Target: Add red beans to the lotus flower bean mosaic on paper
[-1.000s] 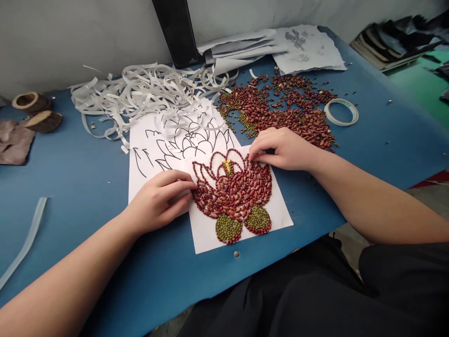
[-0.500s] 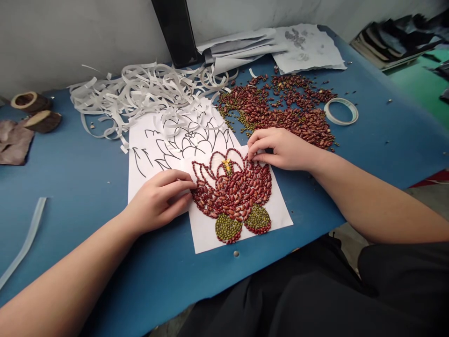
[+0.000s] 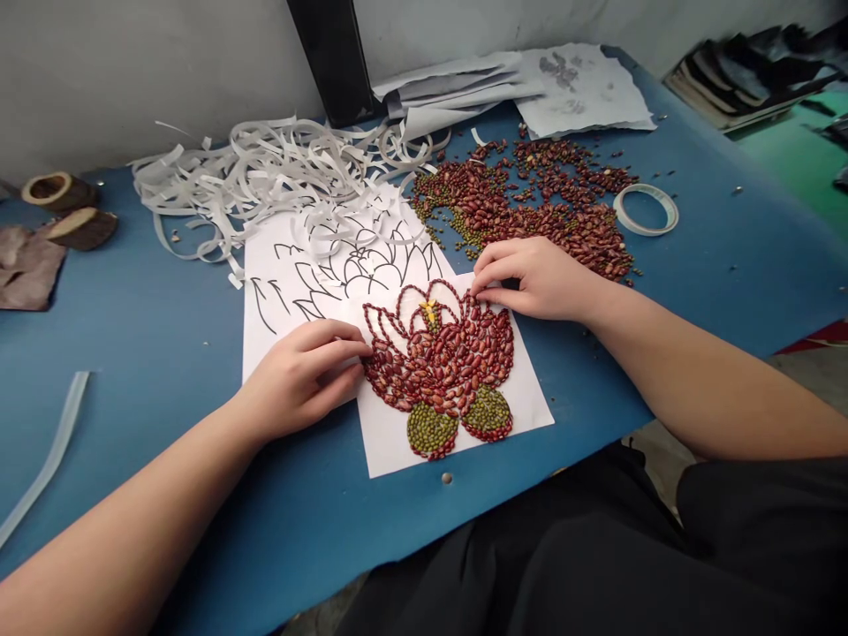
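Observation:
A sheet of white paper [image 3: 390, 453] carries a flower made of red speckled beans [image 3: 441, 362], with two leaves of green beans [image 3: 432, 430] below. Yellow pieces sit at its centre, and some upper petals show only bean outlines. My left hand [image 3: 308, 375] rests at the flower's left edge, fingers loosely bent with a gap above the thumb; it holds nothing visible. At the upper right petal, my right hand [image 3: 530, 276] has fingertips and thumb drawn together against the beans. Whatever sits between those fingertips is hidden. Beneath lies a larger sheet with a line-drawn flower [image 3: 371, 274].
Loose red and green beans [image 3: 556, 221] spread behind my right hand, beside a tape roll [image 3: 646, 210]. Curled white paper strips [image 3: 278, 177] heap at the back left. Crumpled paper [image 3: 583, 88] lies at the back, and cut wood pieces [image 3: 83, 228] at far left.
My right hand has shifted very slightly at the upper right petal. My left hand and the bean flower look the same.

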{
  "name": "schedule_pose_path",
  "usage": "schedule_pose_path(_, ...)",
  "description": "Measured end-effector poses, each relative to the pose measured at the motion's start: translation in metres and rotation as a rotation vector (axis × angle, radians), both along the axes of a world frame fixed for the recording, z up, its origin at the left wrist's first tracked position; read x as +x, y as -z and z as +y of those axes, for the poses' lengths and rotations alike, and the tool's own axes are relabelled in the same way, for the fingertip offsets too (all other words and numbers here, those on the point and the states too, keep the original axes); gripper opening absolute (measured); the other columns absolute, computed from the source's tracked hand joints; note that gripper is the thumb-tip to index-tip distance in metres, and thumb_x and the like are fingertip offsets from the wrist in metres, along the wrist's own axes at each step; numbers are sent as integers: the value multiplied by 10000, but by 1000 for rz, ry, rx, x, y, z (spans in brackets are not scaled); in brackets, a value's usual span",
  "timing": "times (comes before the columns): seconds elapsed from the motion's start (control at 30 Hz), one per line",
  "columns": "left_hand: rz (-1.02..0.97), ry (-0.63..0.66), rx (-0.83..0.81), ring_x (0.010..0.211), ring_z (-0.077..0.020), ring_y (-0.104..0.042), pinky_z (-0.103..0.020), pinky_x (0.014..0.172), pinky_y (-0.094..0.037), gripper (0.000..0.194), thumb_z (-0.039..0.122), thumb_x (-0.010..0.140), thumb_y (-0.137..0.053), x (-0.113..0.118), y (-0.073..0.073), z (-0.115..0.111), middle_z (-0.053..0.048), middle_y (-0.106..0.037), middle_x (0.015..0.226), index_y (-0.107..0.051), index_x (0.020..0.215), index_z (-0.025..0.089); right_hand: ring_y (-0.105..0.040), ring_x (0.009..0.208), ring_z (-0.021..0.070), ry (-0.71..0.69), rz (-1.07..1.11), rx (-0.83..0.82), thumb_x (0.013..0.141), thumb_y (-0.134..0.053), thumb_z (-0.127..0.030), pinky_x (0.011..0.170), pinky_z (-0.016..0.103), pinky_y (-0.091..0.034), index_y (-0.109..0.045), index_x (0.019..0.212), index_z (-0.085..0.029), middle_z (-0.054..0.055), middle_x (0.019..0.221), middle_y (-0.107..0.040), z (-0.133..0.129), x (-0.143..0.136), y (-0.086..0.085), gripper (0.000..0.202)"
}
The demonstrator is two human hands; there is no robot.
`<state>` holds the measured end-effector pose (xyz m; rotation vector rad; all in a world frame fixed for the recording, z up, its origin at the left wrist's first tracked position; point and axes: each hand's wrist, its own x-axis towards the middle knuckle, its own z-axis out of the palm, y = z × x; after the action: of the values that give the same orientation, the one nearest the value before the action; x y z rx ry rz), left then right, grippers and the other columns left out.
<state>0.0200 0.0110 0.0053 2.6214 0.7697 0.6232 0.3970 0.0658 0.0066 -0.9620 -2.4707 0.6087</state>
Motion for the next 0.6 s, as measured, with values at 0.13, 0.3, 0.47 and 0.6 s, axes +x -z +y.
schedule_pose_path(0.13, -1, -3, -3, 1010, -177, -759, -271, 868, -623, 208, 129, 1044, -566, 1, 0, 0, -93, -746, 1140, -717, 1174, 188, -726, 873, 213, -44, -20, 65, 981, -658, -285, 826, 378, -543, -867, 948, -254, 64, 1008, -808, 0, 1, 3, 215)
schedule_pose_path(0.3, -9, -1, -5, 1002, -173, -756, -276, 879, -620, 210, 125, 1043, -565, 2, 0, 0, -87, -746, 1129, -716, 1172, 195, -710, 870, 225, -95, -93, 218, 969, -646, -249, 864, 425, -499, -859, 942, -247, 66, 964, -796, -3, 2, 1, 214)
schedule_pose_path(0.47, 5, 5, 2, 1008, -174, -751, -271, 882, -612, 202, 111, 1039, -569, 2, -1, 0, -89, -738, 1129, -711, 1166, 179, -703, 906, 230, -118, -100, 272, 976, -611, -218, 875, 428, -508, -840, 948, -243, 69, 986, -790, -8, -3, 1, 232)
schedule_pose_path(0.6, 11, 4, -3, 1015, -179, -748, -277, 893, -610, 211, 110, 1042, -564, 1, 0, 0, -91, -735, 1138, -711, 1177, 177, -724, 896, 232, -124, -91, 247, 965, -602, -234, 877, 425, -543, -830, 896, -237, 70, 979, -801, -8, -6, 0, 239)
